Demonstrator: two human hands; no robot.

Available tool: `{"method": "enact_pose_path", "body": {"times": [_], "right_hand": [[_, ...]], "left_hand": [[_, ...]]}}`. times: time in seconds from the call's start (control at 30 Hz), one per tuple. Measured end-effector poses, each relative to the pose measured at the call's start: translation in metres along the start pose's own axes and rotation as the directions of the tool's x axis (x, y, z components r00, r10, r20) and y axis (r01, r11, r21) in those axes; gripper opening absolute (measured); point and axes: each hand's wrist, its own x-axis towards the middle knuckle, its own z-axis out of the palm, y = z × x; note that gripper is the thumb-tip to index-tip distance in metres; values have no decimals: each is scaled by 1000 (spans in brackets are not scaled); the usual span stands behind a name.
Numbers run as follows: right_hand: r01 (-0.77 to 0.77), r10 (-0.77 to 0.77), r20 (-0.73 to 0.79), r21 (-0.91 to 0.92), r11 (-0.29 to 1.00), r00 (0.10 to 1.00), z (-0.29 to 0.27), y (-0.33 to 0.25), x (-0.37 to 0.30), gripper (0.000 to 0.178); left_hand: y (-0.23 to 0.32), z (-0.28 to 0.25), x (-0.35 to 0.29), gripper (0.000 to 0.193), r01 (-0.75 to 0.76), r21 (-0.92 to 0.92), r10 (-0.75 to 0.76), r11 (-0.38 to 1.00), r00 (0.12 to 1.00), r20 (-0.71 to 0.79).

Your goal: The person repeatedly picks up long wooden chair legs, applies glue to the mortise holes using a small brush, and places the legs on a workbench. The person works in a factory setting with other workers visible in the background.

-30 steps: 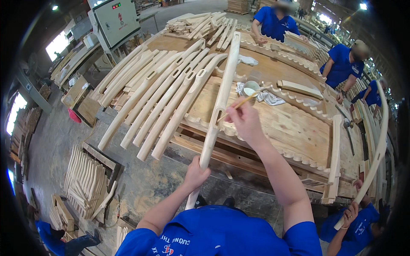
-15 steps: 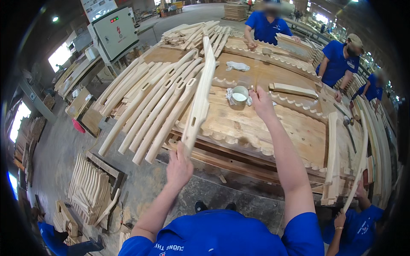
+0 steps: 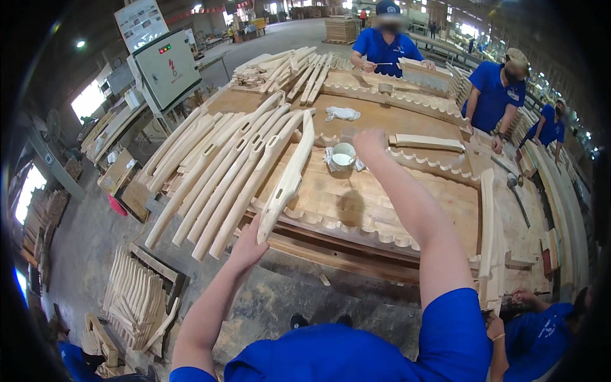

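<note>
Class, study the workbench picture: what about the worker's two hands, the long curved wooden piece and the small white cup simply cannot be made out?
- Right hand, head view: seen from behind, so any tool in its fingers is hidden.
- White cup: too small to show its contents.
- Left hand: its palm side faces away, so its grip on the wooden piece is unclear.
</note>
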Motion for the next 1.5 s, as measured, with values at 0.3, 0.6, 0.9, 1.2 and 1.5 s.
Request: {"method": "enact_pose_path", "body": {"times": [0.3,0.6,0.9,1.2,1.5], "right_hand": [[-433,376,216,510,744,901,104,29,-9,27],[-376,217,342,916,140,914,132,20,-50,24],[-268,350,81,805,529,933,111,27,-50,18],[-237,379,-16,756,610,925,106,2,-54,17],[-25,-62,34,991,133,998,72,-20,-53,22]], "left_hand": [[42,27,5,44,355,-924,-51,145,935,351],[34,59,-28,41,658,-752,-96,24,751,654],[41,61,-28,41,509,-807,-162,299,861,483],[41,60,-32,43,538,-839,-143,86,840,524],[26,75,-36,37,523,-852,-95,-19,848,522]]}}
